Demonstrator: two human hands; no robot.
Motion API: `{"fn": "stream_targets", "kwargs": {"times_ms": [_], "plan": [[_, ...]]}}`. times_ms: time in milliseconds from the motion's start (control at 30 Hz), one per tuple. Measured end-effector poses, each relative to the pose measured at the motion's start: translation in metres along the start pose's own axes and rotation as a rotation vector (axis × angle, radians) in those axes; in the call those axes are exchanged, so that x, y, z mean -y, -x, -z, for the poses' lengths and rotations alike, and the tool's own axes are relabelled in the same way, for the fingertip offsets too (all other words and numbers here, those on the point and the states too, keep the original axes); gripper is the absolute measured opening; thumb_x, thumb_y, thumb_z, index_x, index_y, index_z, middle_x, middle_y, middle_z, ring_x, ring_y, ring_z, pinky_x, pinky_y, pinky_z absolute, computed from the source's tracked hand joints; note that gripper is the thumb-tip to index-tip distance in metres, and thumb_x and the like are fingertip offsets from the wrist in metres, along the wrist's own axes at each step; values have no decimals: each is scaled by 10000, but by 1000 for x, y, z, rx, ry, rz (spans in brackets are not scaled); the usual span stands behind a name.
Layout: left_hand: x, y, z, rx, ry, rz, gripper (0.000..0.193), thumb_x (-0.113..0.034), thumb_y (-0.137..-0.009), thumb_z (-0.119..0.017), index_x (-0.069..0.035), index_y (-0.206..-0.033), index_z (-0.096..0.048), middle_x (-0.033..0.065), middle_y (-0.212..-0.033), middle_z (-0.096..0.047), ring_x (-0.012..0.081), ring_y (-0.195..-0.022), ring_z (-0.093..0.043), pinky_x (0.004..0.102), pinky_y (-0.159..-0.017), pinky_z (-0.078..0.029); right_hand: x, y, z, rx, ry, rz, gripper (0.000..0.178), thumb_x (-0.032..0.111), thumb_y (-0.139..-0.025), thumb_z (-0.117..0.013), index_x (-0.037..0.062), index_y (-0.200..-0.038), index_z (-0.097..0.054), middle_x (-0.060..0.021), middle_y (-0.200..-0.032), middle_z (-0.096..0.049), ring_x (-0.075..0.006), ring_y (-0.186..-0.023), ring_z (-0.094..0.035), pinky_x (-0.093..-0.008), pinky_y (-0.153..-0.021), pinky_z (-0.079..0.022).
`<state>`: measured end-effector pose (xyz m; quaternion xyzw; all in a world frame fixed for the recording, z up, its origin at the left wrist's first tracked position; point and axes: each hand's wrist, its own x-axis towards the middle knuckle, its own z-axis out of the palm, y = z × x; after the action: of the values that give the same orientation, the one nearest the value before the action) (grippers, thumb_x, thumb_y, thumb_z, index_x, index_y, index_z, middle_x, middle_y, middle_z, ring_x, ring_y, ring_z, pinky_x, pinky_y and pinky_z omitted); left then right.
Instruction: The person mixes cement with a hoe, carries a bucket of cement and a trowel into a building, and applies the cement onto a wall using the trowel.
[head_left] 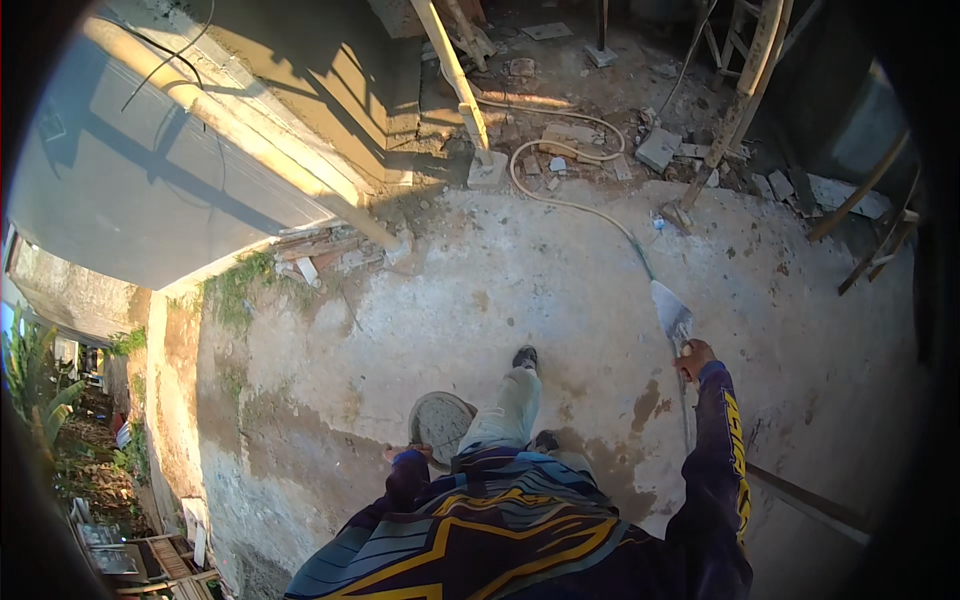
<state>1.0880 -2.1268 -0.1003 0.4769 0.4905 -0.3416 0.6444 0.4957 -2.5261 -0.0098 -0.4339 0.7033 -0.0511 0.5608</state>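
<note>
My right hand, its arm stretched forward on the right, is closed round the handle of a trowel. The trowel's pale metal blade points away from me over the concrete floor. On the left, my left hand grips the rim of a round bucket, beside my leg. Grey, wet-looking mortar shows inside it. The fingers of my left hand are partly hidden at the rim.
A hose winds over the floor ahead, among rubble and broken blocks. Bamboo poles stand there, one leaning along the grey wall at left. A long dark bar lies at lower right.
</note>
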Motion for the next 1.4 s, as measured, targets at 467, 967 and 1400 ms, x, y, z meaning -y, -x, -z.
{"fn": "stream_targets", "kwargs": {"times_ms": [467,967,1400], "plan": [[92,-3,-468,-57,-83,89,413,-586,-859,-471,-179,-890,-407,-3,-617,-346,205,-575,-355,421,-706,-376,145,-252,49,46,258,-259,210,62,-759,-679,50,-882,-509,-106,-603,-586,-220,-445,-575,-356,-387,-476],[259,29,-897,-27,-14,96,408,-585,-859,-463,-194,-972,-462,-9,-655,-377,202,-627,-405,415,-678,-389,631,-619,212,-61,-231,275,313,112,-736,-691,61,-973,-491,-61,-733,-610,-174,-558,-603,-325,-464,-504],[363,-41,-1242,-92,112,151,424,-584,-858,-457,-207,-1044,-510,-14,-688,-404,199,-672,-449,410,-655,-400,730,-844,392,155,216,-266,275,179,-735,-735,6,-917,-624,-43,-711,-610,-220,-581,-599,-359,-561,-527]]}}
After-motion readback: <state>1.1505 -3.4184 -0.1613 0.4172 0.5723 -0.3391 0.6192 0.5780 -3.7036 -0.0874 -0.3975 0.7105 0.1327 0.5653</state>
